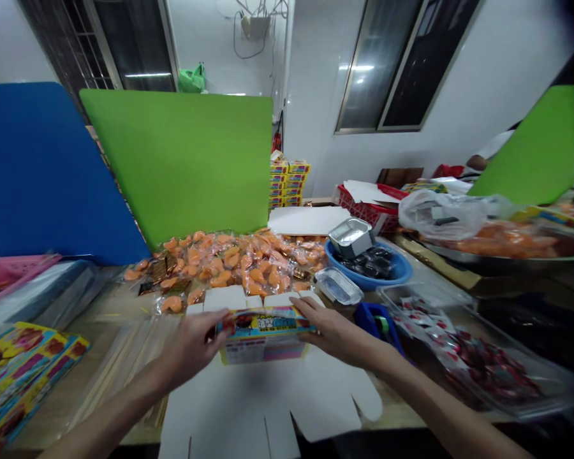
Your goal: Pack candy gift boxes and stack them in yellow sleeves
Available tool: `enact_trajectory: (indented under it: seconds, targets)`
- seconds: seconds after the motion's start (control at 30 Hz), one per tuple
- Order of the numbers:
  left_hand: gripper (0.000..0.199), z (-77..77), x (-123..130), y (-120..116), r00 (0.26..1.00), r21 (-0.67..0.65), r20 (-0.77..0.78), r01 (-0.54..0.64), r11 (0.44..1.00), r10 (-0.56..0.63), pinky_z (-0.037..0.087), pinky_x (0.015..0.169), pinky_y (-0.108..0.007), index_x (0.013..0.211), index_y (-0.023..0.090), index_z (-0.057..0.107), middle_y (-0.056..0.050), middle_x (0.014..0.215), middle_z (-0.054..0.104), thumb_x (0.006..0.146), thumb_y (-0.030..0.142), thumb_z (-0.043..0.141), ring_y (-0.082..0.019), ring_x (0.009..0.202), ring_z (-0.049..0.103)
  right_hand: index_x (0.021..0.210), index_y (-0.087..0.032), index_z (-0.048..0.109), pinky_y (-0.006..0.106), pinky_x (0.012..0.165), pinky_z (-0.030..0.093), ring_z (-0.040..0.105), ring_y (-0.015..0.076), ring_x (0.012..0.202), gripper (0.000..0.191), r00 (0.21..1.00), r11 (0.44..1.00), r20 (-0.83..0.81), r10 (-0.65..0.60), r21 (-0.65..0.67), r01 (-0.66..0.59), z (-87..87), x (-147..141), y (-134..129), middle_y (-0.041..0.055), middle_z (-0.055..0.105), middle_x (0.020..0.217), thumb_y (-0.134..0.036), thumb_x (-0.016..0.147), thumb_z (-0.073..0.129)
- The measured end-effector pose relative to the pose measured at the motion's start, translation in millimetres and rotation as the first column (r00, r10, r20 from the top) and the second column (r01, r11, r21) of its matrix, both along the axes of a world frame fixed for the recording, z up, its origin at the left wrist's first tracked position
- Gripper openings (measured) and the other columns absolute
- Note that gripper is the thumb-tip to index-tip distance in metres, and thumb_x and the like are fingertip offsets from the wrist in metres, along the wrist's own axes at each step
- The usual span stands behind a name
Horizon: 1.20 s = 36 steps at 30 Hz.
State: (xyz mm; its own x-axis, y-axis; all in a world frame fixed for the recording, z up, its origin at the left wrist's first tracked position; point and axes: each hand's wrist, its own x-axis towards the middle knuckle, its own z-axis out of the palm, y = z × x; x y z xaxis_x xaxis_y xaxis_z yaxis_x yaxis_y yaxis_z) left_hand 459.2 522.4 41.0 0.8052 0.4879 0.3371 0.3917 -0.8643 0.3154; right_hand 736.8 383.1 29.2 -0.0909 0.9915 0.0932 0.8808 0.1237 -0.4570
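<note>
"Yellow and blue show on the printed box [265, 331]. Where exactly is it?"

"Between the two hands, above the white card [239, 408]. I can't tell whether its base touches that card."

"How does each hand have it?"

"The left hand [194, 344] is partly closed, its thumb and fingers at the near left end. The right hand [332, 328] is half curled, with fingers over the right end and upper edge. Both have hold of it."

"What makes that a good grip?"

"Support at both ends. I'd match the pressure in each hand, because thin card can bow in the middle if one side squeezes harder. Light fingertips should protect the corners, and level wrists should prevent a twist."

"And the upper edge?"

"I'd run a fingertip along it from either hand and feel for a raised fold. From here I can't tell whether it sits fully flat."

"Anything that could snag?"

"Beyond both hands lie the orange packets [224, 268], so low knuckles could brush them. Just past the right hand is a foil tray [338, 285], with a blue bowl [402, 274] farther out. Wooden sticks [110, 360] lie beside the left forearm on the counter [397, 411]. Tucked elbows would help there."
</note>
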Motion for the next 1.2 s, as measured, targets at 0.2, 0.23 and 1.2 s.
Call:
enact_trajectory:
  seconds: [0.2, 0.23, 1.2]
  targets:
    - [0.033, -4.4, -3.6, -9.5, 0.982, 0.481, -0.124, 0.186, 0.857, -0.143, 0.047, 0.083, -0.050, 0.111, 0.013, 0.061, -0.019, 0.109, 0.059, 0.080, 0.024, 0.058, -0.033, 0.101, 0.054, 0.137, -0.024, 0.040, 0.041, 0.094, 0.046, 0.050, 0.0277, 0.120, 0.052, 0.994, 0.953, 0.089, -0.062, 0.300, 0.033, -36.6, -5.1, -1.7, 0.0132, 0.043, 0.140, -0.015, 0.087, 0.050]
    - [0.033, -3.0, 5.3, -8.8, 0.976, 0.497, -0.147, 0.212, 0.842, -0.159, 0.046, 0.086, -0.053, 0.111, 0.015, 0.062, -0.020, 0.116, 0.056, 0.078, 0.022, 0.058, -0.036, 0.107, 0.051, 0.136, -0.023, 0.041, 0.041, 0.095, 0.046, 0.049, 0.0277, 0.121, 0.051, 0.993, 0.940, 0.072, -0.095, 0.335, 0.066, -38.8, -9.5, -2.1, 0.0142, 0.043, 0.140, -0.014, 0.087, 0.049]
    - [0.035, -14.2, 58.5, -1.8, 0.941, 0.390, 0.030, 0.300, 0.871, -0.338, 0.052, 0.073, -0.026, 0.109, 0.034, 0.066, -0.003, 0.107, 0.066, 0.084, 0.021, 0.045, -0.019, 0.089, 0.058, 0.070, -0.012, 0.068, 0.030, 0.055, 0.046, 0.055, 0.0180, 0.063, 0.034, 0.053, 0.146, -0.793, -0.607, -0.046, 0.988, -146.5, 88.1, -89.0, 0.0073, 0.062, 0.072, -0.045, 0.062, 0.063]
